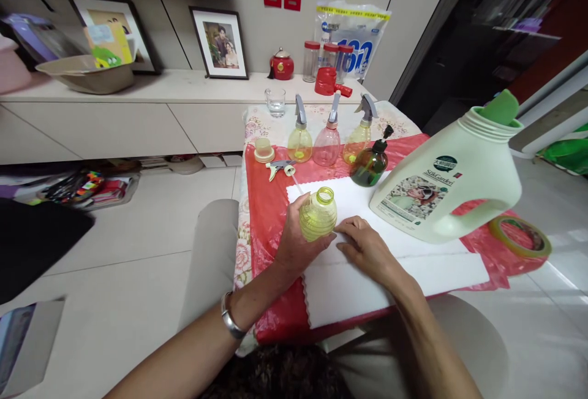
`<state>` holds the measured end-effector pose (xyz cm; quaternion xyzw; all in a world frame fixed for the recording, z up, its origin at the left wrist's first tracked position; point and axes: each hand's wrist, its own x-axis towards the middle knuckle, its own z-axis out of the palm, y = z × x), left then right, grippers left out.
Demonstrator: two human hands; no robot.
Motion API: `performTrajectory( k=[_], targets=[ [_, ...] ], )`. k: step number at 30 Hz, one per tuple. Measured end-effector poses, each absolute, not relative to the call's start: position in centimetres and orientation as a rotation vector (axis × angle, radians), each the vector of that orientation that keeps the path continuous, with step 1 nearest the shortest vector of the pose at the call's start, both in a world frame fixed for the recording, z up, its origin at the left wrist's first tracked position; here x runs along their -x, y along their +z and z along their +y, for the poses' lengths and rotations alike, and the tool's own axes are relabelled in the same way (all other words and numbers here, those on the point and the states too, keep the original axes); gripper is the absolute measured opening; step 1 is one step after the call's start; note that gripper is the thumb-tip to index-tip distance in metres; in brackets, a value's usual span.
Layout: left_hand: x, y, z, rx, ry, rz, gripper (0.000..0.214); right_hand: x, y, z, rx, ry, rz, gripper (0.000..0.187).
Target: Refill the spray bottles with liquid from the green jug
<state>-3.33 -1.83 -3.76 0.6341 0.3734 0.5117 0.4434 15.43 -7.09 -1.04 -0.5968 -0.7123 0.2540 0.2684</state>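
Note:
My left hand [294, 243] is wrapped around a translucent yellow spray bottle [316, 218], whose neck is uncapped and tips slightly toward the upper right. Close to the bottle's lower right side is my right hand [365, 246], fingers curled beside the left thumb; whatever they pinch is too small to make out. A grey and white spray head [282, 169] with a dip tube lies just behind the bottle. Under both hands a white foam sheet [349, 288] covers part of the red plastic [266, 227]. To the right stands a large pale green detergent jug [441, 172], with a green cap in its mouth.
Behind are a yellow spray bottle [299, 141], a pink one [327, 143], another yellow one [358, 138] and a dark green pump bottle [370, 166]. A clear cap [263, 150], a glass cup [275, 105] and a tape roll [542, 243] are also on the table.

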Motion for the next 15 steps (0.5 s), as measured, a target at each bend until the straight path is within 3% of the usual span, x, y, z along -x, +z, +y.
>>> performTrajectory(
  k=[15],
  targets=[
    [3.3,-3.5,-1.9,-1.558,1.274,0.901,0.087,-16.3,-0.2,-8.8,1.672,0.56,-1.961,0.029]
  ],
)
